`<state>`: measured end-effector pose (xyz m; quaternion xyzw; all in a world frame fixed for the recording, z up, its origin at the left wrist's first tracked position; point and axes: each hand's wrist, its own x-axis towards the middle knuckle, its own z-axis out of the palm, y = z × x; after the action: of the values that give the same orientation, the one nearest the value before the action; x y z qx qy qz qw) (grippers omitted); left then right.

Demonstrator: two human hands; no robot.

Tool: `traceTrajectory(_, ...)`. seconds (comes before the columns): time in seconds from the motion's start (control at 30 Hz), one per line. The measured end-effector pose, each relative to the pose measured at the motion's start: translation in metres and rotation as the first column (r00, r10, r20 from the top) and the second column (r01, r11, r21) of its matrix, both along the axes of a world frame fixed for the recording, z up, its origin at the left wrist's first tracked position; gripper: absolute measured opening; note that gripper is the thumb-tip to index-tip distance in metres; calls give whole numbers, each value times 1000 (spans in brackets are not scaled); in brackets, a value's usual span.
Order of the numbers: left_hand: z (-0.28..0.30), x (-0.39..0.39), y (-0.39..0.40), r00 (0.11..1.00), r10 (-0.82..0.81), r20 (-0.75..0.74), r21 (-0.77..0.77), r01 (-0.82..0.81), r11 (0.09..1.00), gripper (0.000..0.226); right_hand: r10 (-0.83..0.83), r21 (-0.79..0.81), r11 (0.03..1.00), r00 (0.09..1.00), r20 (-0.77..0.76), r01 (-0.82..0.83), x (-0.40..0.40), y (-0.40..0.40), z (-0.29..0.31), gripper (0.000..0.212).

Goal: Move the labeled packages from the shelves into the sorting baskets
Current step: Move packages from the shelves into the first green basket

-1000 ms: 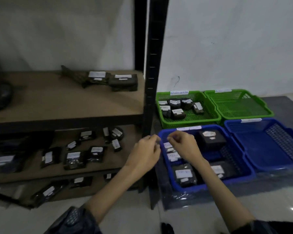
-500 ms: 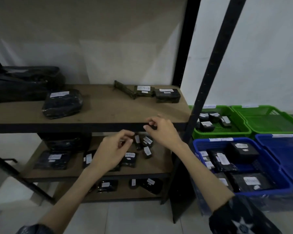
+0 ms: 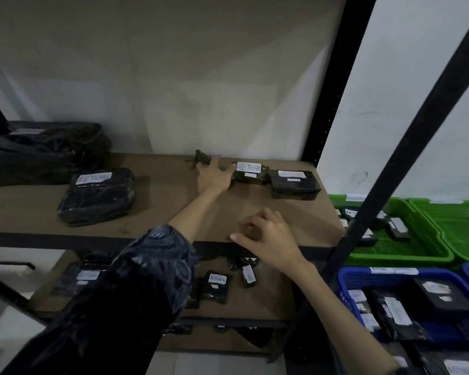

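On the upper shelf (image 3: 157, 212) lies a long dark wrapped package (image 3: 251, 174) with a white RETURN label. My left hand (image 3: 214, 175) reaches across the shelf and grips this package at its narrow left part. A black boxy labeled package (image 3: 294, 184) sits right beside it, touching. Further left lies a bulky labeled package (image 3: 98, 196). My right hand (image 3: 268, 236) hovers over the shelf's front edge, fingers loosely curled, holding nothing. The lower shelf holds several small labeled packages (image 3: 217, 286). A green basket (image 3: 401, 257) and a blue basket (image 3: 344, 285) on the right hold several packages.
A large black bag (image 3: 44, 150) fills the upper shelf's far left. Black shelf posts (image 3: 406, 158) stand between the shelves and the baskets. A second green basket (image 3: 455, 220) sits at the far right. A white wall is behind.
My view swung from the baskets to the shelves. My left hand went up from the lower shelf to the long package. My right hand stayed near the shelf's front edge.
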<state>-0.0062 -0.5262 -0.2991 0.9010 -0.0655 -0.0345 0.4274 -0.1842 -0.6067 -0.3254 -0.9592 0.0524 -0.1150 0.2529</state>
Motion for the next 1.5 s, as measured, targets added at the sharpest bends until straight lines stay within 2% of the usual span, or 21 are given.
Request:
traceTrajectory(0.17, -9, 13, -1, 999, 38, -25, 41, -37, 998, 57, 18, -4, 1000, 999, 29, -18, 0, -2, -4, 51)
traceTrajectory(0.3, -8, 8, 25, 998, 51, -33, -127, -54, 990, 54, 21, -2, 1000, 1000, 16, -21, -1, -3, -5, 53)
traceTrajectory(0.43, -10, -3, 75, 984, 18, -176, -289, -69, 955, 73, 8, -5, 1000, 1000, -18, -8, -1, -2, -4, 54)
traceTrajectory(0.53, -16, -13, 111, 955, -122, -269, -342, 24, 939, 60, -29, 24, 999, 1000, 5, 29, -2, 0, -6, 52)
traceTrajectory(0.7, -7, -21, 143, 897, -335, -290, -353, 225, 908, 27, -95, 19, 995, 995, 42, 95, -3, 5, -11, 48)
traceTrajectory(0.8, -2, -24, 147, 867, -391, -309, -337, 285, 897, 20, -107, 21, 994, 994, 30, 106, -3, 7, -11, 48)
traceTrajectory(1.1, 3, -31, 144, 887, -382, -260, -274, 312, 910, 20, -134, 18, 991, 991, -10, 135, -8, 12, -10, 48)
traceTrajectory(1.37, -7, -72, 138, 940, -341, -20, -36, 341, 940, 41, -136, -17, 991, 989, -59, 135, -14, 19, -8, 50)
traceTrajectory(1.5, -14, -89, 133, 960, -275, 55, -57, 278, 959, 41, -129, -9, 992, 990, -60, 129, -19, 22, -6, 50)
